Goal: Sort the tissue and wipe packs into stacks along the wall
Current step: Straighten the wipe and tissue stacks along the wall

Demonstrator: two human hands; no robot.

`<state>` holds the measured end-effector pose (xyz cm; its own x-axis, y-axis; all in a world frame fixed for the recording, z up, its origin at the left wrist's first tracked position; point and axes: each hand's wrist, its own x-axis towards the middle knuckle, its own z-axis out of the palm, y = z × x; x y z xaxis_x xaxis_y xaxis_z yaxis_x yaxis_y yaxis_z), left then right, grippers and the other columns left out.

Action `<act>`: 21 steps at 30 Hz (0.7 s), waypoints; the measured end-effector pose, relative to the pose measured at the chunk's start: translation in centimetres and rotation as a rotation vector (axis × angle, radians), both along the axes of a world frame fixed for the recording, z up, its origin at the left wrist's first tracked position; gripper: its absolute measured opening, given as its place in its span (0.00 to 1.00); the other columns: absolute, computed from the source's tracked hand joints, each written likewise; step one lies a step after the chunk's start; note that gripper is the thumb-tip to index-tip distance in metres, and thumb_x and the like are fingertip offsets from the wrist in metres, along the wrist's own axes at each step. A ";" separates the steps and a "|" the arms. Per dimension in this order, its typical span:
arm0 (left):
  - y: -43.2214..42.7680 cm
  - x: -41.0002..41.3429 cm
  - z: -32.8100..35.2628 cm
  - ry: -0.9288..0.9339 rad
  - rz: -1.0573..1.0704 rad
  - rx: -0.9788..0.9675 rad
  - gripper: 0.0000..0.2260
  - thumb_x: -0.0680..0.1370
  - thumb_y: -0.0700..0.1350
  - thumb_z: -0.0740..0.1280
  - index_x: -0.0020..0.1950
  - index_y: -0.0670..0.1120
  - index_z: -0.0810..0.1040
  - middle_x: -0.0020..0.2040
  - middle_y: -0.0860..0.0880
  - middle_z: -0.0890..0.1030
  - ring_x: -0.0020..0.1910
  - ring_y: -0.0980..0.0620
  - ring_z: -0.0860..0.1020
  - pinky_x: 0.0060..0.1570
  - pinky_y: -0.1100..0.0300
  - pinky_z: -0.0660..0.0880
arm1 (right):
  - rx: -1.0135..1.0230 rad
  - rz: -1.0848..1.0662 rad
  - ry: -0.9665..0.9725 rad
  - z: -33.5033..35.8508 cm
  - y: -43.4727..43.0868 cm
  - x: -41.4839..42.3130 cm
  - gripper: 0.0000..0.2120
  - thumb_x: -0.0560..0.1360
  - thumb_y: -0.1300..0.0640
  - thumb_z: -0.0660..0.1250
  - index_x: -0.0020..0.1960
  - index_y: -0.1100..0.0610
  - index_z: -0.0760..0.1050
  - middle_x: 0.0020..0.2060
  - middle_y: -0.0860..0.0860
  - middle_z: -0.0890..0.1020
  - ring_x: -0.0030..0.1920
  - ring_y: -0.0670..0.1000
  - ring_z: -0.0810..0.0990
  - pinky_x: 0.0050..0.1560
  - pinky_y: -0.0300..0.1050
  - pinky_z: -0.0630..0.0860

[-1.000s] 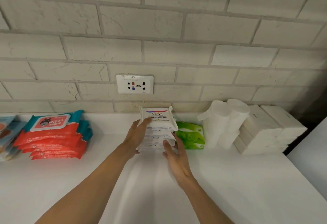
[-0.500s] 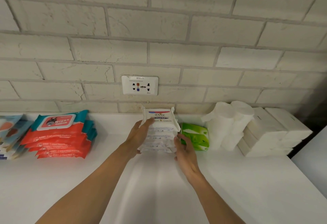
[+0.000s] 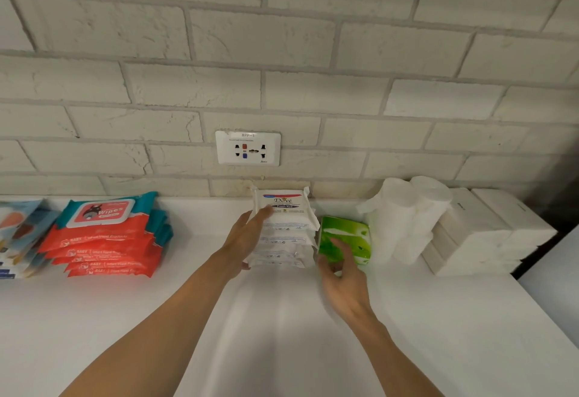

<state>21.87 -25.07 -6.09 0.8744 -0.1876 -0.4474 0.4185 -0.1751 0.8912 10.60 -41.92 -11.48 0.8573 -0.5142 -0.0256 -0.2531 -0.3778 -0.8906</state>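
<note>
Since half a second ago the right hand (image 3: 343, 274) has left the right side of the white stack and shifted rightward; it is now in front of the green pack (image 3: 347, 233). The left hand has kept its place.

Nearest: both bare forearms reach forward over the white counter (image 3: 282, 340).

Right hand: motion-blurred, fingers spread and loosely extended, holding nothing. Fingertips overlap the green pack's front face; contact cannot be confirmed.

Left hand (image 3: 247, 241): fingers straight, laid flat against the left side of the Dove wipe stack (image 3: 286, 230), fingertips reaching the top pack. No curl round it.

Dove wipe stack: several white packs piled flat, at mid-counter against the wall, directly below the socket. The green pack stands just beside it on the right.

Further right along the wall: white paper rolls (image 3: 404, 218), then a stack of plain white tissue packs (image 3: 482, 233).

Left along the wall: a stack of red-and-teal wipe packs (image 3: 106, 237), well apart from the Dove stack; blue packs (image 3: 18, 233) at the frame edge, partly cut off.

Farthest: pale brick wall (image 3: 282, 52) with a white socket plate (image 3: 248, 148).
</note>
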 end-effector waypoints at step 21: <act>0.0 0.3 -0.3 0.006 -0.005 -0.009 0.24 0.73 0.67 0.64 0.66 0.59 0.69 0.62 0.50 0.76 0.59 0.42 0.73 0.58 0.37 0.68 | -0.085 -0.006 -0.099 1.9 0.1 1.4 0.16 0.76 0.48 0.65 0.63 0.46 0.70 0.43 0.48 0.79 0.43 0.48 0.79 0.41 0.41 0.74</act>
